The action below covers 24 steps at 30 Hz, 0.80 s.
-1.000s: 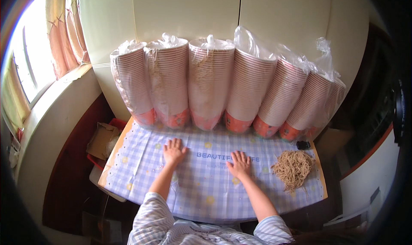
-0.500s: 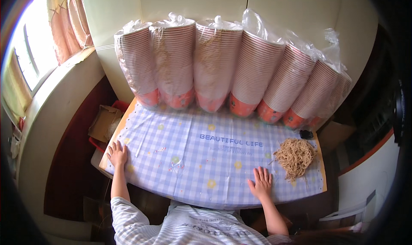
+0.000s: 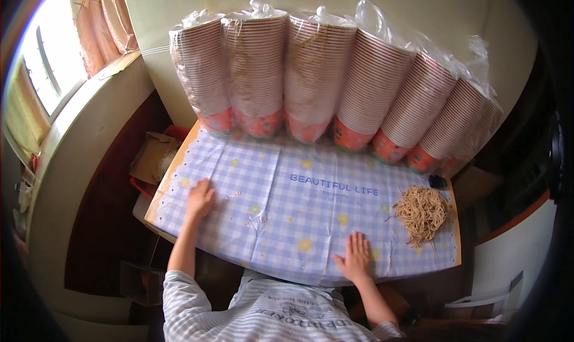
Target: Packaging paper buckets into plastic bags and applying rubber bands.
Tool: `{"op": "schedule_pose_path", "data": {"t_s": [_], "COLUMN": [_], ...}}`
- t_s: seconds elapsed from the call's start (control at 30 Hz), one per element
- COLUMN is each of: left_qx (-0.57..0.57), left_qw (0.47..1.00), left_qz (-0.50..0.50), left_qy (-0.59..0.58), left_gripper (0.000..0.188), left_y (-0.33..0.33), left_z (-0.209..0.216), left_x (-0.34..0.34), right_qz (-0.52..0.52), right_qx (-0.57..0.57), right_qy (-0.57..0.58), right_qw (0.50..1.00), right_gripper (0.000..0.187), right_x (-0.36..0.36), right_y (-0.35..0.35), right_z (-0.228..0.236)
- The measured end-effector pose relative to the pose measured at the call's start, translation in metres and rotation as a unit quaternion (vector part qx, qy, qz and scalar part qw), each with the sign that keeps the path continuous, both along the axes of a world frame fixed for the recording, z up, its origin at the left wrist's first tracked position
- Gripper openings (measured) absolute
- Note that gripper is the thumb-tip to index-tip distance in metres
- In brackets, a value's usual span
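Note:
My left hand [image 3: 201,199] lies on the left part of the blue-and-white checked tablecloth [image 3: 281,216], its fingers stretched out and nothing held. Near the front edge, right of the middle, my right hand [image 3: 356,257] rests palm down with fingers extended, also without anything in it. To the right of that hand, and apart from it, is a loose heap of tan string [image 3: 422,215]. Along the back of the table stand several tall stacks of paper cups [image 3: 318,73] in clear plastic bags, with pale rims and orange-red at the bottom.
A small black object [image 3: 437,181] sits at the right edge beyond the string. Off the table's left side, an opened cardboard box [image 3: 153,156] rests in a red container. A curtained window [image 3: 54,49] is at the far left, and a pale cabinet [image 3: 430,13] rises behind the cups.
My left hand has slid inward from the table's left edge. My right hand has shifted a little leftward, away from the string. The whole view has tilted slightly; the cups and string stay put.

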<state>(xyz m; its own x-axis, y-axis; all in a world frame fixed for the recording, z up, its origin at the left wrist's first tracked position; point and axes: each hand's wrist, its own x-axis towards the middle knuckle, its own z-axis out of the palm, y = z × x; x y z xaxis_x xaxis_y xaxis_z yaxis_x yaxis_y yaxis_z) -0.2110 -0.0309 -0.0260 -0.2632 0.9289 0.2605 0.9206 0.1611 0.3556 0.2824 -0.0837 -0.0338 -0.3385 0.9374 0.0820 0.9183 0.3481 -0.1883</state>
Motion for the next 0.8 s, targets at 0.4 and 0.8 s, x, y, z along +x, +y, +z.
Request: {"op": "schedule_pose_path", "data": {"t_s": [0.4,0.8], "left_qx": [-0.127,-0.076], "left_qw": [0.828,0.835], "left_qz": [-0.466,-0.539], "left_qy": [-0.285,-0.080], "left_gripper": [0.041,0.044], "left_y": [-0.020,0.075], "left_z": [0.012,0.004], "left_x": [0.178,0.212], "right_qz": [0.169,-0.019], "right_qx": [-0.048,0.051], "right_qy": [0.395,0.363], "right_qw": [0.902,0.930], "right_gripper": [0.047,0.038], "right_x": [-0.111,-0.047], "right_y": [-0.001,0.011], "right_z": [0.018,0.009]}}
